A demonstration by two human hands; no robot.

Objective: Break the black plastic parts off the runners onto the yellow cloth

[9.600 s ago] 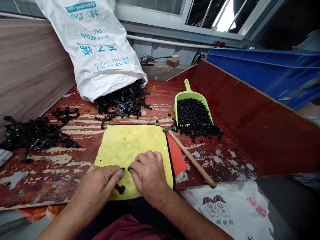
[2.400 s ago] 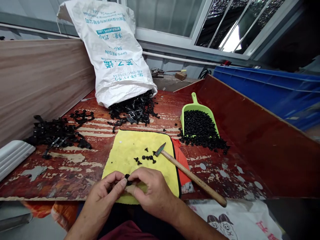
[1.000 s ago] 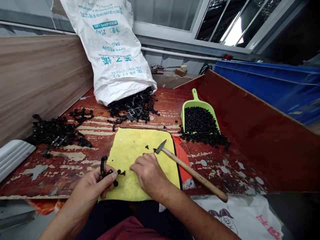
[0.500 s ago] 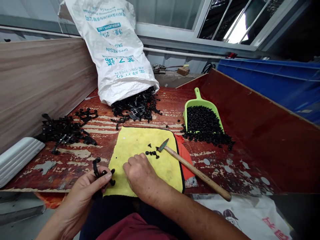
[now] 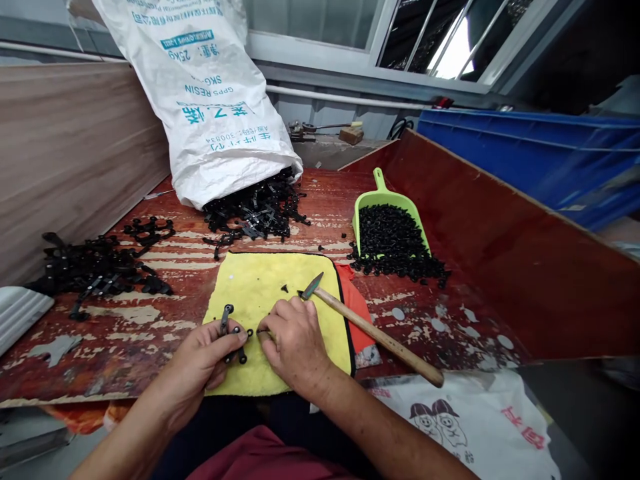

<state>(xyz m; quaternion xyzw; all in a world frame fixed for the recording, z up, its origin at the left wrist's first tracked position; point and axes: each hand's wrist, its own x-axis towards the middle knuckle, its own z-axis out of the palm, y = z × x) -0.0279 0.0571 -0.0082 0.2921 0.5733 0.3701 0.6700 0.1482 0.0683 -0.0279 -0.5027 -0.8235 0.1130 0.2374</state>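
Above the left part of the yellow cloth (image 5: 320,347), my left hand (image 5: 203,357) pinches a black plastic piece with round ends (image 5: 227,320) between thumb and fingers. Just right of it, my right hand (image 5: 295,337) is closed, its fingertips curled close to that piece; whatever they hold is hidden. A small black plug-like part (image 5: 284,288) lies on the cloth beyond my right knuckles. The hammer (image 5: 370,328) rests across the cloth's right edge, its head near my right hand and its wooden handle slanting toward the front right.
A white sack (image 5: 215,133) spills black plastic pieces (image 5: 255,213) at the back. Another black heap (image 5: 95,267) lies at left. At right, a green dustpan (image 5: 380,179) holds small black parts. Side boards (image 5: 470,233) border the worn red table, with a blue crate (image 5: 520,153) beyond.
My left hand has moved right with the black piece, over the cloth and nearer my right hand. The right hand has turned, and the view has shifted slightly right.
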